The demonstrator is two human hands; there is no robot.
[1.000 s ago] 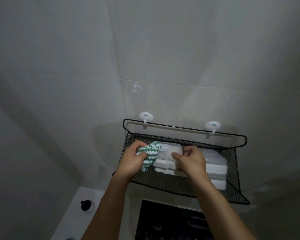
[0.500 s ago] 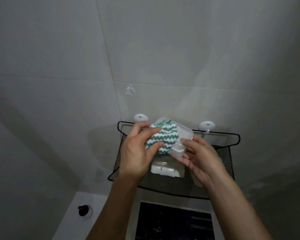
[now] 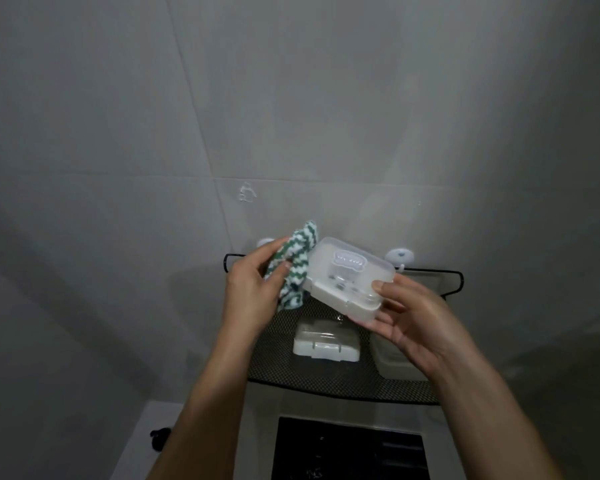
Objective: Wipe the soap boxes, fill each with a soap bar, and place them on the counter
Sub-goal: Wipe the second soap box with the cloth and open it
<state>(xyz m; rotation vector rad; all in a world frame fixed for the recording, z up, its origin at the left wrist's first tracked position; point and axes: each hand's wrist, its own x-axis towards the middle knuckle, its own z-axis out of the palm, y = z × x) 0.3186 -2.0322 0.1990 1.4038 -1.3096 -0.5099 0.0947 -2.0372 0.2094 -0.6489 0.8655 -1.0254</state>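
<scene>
A black mesh shelf (image 3: 329, 384) hangs on the tiled wall from two white hooks (image 3: 399, 256). One closed white soap box (image 3: 326, 344) lies on its mesh; to its right sits what seems to be another box (image 3: 394, 363), largely hidden.

It looked like a home bathroom or wash area: walls were large pale glazed tiles (image 3: 125, 109) w/ thin grout lines, dimly lit. A black wire-mesh caddy (image 3: 340, 386) hung from two white stick-on hooks (image 3: 399, 255) on the tile & held white plastic soap boxes (image 3: 326, 344), w/ a green-and-white zigzag cloth (image 3: 297, 265) at hand. Below sat a pale counter ledge (image 3: 142, 431) w/ a small black object (image 3: 160, 438), too blurred to name, & a dark recess (image 3: 347, 452).
</scene>
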